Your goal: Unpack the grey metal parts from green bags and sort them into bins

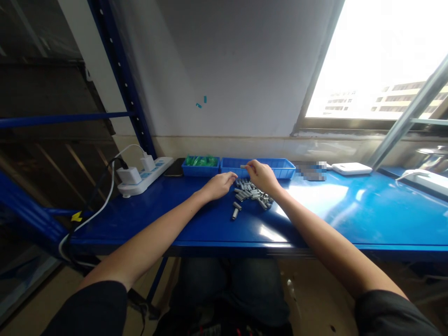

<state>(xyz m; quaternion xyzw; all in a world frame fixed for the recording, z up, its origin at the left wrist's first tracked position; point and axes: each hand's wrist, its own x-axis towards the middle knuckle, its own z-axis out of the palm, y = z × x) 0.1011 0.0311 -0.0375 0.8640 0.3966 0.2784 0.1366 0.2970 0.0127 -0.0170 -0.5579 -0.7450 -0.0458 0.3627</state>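
A heap of small grey metal cylinders (252,194) lies on the blue table (332,210), with two strays (235,210) nearer me. My right hand (262,176) hovers over the heap's far side, fingers pinched on one grey cylinder (243,166) held above the rim of a blue tray (257,167). My left hand (220,185) rests at the heap's left edge, fingers curled with their tips close to the pieces; what they hold, if anything, is hidden.
A smaller blue tray (200,171) with green parts sits left of the big one, next to a dark phone (174,169). A white power strip (144,175) with chargers and cables lies far left. A white box (351,168) sits right, by the window.
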